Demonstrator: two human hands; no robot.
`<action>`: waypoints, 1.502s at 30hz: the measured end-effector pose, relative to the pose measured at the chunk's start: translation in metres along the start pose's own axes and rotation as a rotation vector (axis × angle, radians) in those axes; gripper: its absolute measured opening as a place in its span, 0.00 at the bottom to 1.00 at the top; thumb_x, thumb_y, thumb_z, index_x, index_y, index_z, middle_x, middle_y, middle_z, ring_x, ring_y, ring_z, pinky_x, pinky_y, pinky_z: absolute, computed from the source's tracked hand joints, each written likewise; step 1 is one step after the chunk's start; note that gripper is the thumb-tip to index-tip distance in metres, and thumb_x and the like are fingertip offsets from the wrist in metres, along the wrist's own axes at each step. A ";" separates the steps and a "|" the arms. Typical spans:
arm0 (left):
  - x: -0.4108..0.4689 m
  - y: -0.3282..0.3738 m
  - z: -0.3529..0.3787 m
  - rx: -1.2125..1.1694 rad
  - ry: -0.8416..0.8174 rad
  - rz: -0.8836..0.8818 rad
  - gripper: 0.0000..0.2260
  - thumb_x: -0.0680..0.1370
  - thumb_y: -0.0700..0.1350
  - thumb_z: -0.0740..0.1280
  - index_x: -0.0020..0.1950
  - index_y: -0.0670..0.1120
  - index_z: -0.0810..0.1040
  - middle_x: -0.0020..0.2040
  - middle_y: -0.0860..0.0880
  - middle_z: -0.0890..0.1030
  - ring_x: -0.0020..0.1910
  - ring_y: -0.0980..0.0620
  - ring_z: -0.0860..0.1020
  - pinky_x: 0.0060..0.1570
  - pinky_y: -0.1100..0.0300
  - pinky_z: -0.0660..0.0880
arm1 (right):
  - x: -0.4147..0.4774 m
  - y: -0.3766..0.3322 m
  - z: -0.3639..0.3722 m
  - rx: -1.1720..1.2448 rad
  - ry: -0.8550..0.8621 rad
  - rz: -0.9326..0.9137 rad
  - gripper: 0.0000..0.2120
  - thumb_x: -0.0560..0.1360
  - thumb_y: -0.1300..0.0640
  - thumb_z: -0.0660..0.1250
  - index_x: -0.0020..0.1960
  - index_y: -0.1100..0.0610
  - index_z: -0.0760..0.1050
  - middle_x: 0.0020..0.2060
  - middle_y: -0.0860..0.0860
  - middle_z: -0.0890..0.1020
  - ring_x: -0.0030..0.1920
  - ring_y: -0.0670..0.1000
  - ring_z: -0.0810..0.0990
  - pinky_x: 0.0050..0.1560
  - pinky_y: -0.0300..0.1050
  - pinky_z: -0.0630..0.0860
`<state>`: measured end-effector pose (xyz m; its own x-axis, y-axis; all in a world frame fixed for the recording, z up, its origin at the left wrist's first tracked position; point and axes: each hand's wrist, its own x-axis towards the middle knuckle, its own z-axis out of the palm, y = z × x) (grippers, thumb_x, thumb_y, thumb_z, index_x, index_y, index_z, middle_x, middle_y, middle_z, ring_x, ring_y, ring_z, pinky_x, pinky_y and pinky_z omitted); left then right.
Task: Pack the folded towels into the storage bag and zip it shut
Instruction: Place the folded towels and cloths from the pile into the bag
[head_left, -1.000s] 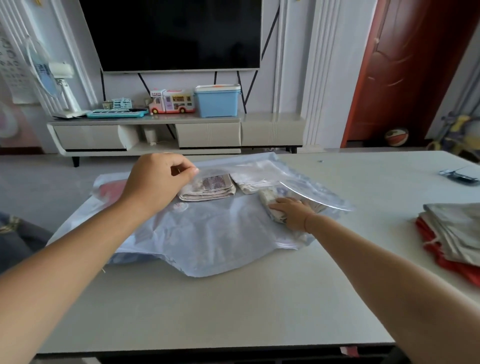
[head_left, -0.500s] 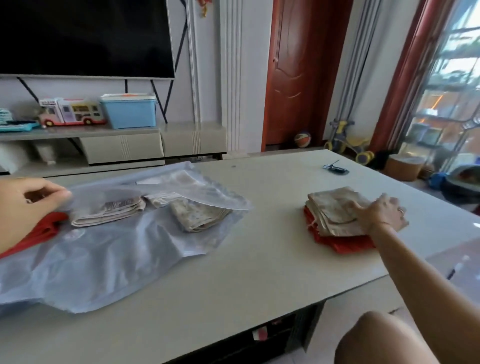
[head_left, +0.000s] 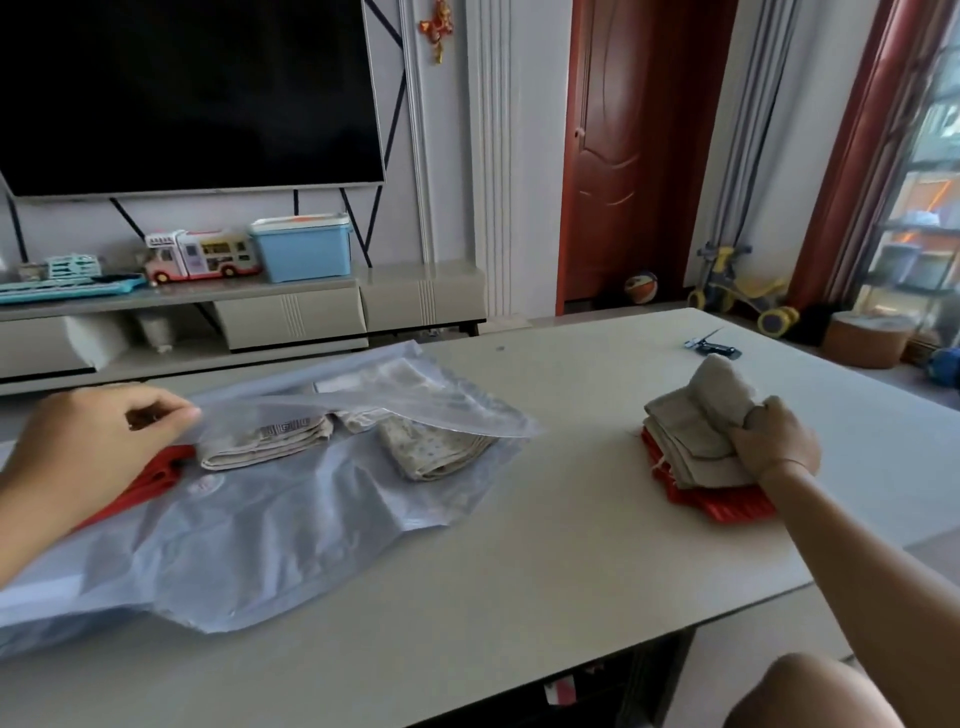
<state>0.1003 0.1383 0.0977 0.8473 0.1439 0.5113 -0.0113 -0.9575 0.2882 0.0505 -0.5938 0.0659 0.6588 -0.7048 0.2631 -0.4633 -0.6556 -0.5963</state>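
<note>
A translucent blue storage bag (head_left: 270, 540) lies flat on the left half of the table, its mouth facing away. My left hand (head_left: 98, 441) pinches the bag's upper flap (head_left: 415, 415) and holds it lifted. Inside lie a red towel (head_left: 156, 475), a beige patterned towel (head_left: 270, 441) and a dotted beige towel (head_left: 436, 449). At the right, a small stack of beige towels (head_left: 685, 441) rests on a red towel (head_left: 727, 504). My right hand (head_left: 774, 441) grips the top beige towel, whose far end curls upward.
The pale table (head_left: 571, 519) ends close on the right and front. A small dark clip-like item (head_left: 711, 347) lies at the far right edge. Beyond stand a TV cabinet (head_left: 291, 312) with toys and a blue box, and a red door.
My right hand left the bag, reached the stack at the right, then closed on the top beige towel and raised its end. My head turned right. The left hand still holds the flap.
</note>
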 end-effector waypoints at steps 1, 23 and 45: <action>0.000 0.001 -0.001 -0.043 -0.034 -0.006 0.14 0.69 0.69 0.63 0.47 0.64 0.79 0.38 0.66 0.82 0.36 0.65 0.80 0.35 0.58 0.79 | 0.000 -0.001 0.000 0.037 0.014 -0.018 0.13 0.71 0.54 0.68 0.49 0.62 0.71 0.48 0.67 0.79 0.48 0.66 0.77 0.40 0.49 0.68; -0.047 0.106 -0.060 -0.159 0.118 0.103 0.09 0.69 0.66 0.64 0.42 0.65 0.79 0.32 0.64 0.80 0.33 0.60 0.78 0.33 0.60 0.76 | -0.083 -0.063 -0.026 1.073 -1.202 0.052 0.16 0.72 0.56 0.67 0.54 0.66 0.81 0.47 0.61 0.85 0.45 0.56 0.86 0.42 0.47 0.83; -0.061 0.160 -0.093 -0.183 0.110 0.065 0.07 0.72 0.47 0.70 0.43 0.45 0.85 0.43 0.45 0.86 0.44 0.47 0.81 0.44 0.59 0.72 | -0.204 -0.084 0.009 0.827 -0.652 -0.290 0.22 0.63 0.64 0.78 0.53 0.49 0.76 0.44 0.50 0.81 0.43 0.51 0.81 0.39 0.41 0.79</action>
<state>-0.0020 -0.0005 0.1878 0.7786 0.1192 0.6161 -0.1686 -0.9060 0.3883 -0.0392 -0.3921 0.0555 0.9791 -0.1142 0.1685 0.1409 -0.2172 -0.9659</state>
